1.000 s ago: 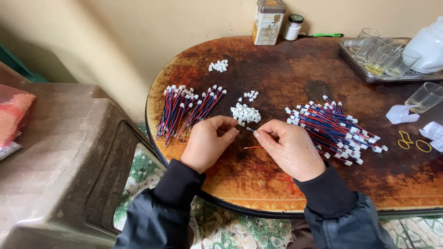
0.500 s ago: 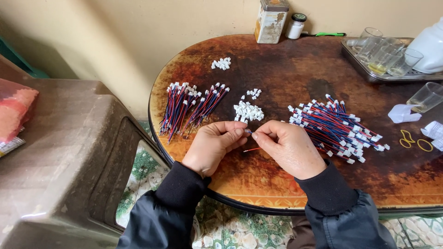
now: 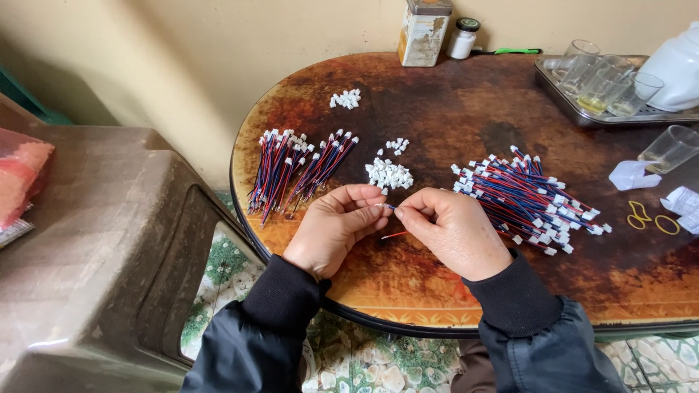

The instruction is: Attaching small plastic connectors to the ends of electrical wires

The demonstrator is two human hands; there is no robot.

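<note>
My left hand and my right hand meet fingertip to fingertip over the round brown table. Between them they pinch a short red and blue wire lead, with a small white connector at the left fingertips. Just beyond the hands lies a small heap of white connectors. A bundle of red and blue leads lies to the left. A larger loose pile of leads with white plugs lies right of my right hand.
A second small cluster of white connectors sits farther back. A metal tray with glasses, a tin and a small jar stand at the back. Rubber bands and paper scraps lie right. A brown plastic stool stands left.
The hands stay together at the same spot near the front edge, fingers shifting slightly on the lead. The piles have not moved.
</note>
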